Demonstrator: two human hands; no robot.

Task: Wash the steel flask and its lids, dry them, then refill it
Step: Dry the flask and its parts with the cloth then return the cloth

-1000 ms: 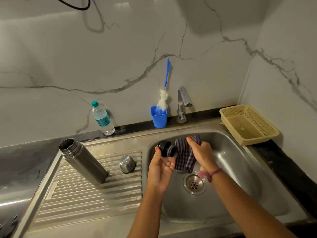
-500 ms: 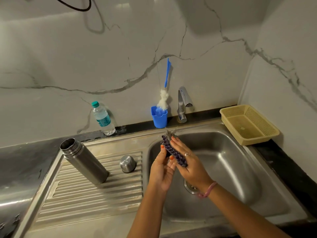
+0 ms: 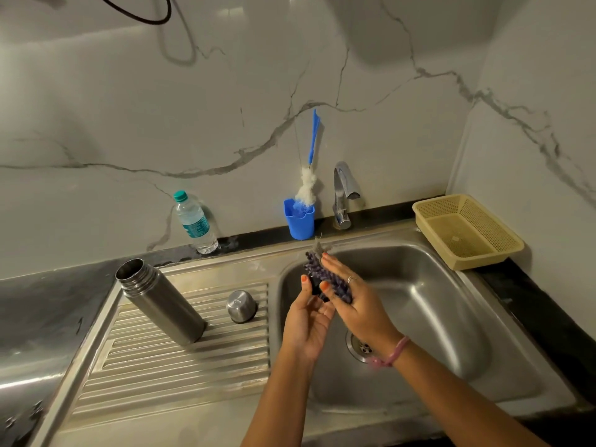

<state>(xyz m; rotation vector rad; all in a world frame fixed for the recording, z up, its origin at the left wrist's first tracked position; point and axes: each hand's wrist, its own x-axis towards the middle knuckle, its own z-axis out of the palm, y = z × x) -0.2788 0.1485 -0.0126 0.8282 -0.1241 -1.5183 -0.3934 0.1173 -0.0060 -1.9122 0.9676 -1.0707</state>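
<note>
The open steel flask (image 3: 161,300) stands upright on the ribbed drainboard (image 3: 167,359), left of the sink. A steel cup lid (image 3: 241,306) sits upside down on the drainboard beside it. Over the sink basin (image 3: 429,317), my left hand (image 3: 306,321) holds a black inner lid (image 3: 314,285), mostly hidden by a checked purple cloth (image 3: 329,279). My right hand (image 3: 358,301) presses that cloth against the lid with fairly straight fingers.
A plastic water bottle (image 3: 193,221) stands at the back left against the marble wall. A blue cup (image 3: 299,219) with a bottle brush (image 3: 311,162) sits beside the steel tap (image 3: 343,195). A beige plastic basket (image 3: 467,230) lies right of the sink.
My right hand brought the hanging cloth over the black lid and now covers it; the lid was plainly visible one second ago. The flask and cup lid have not moved.
</note>
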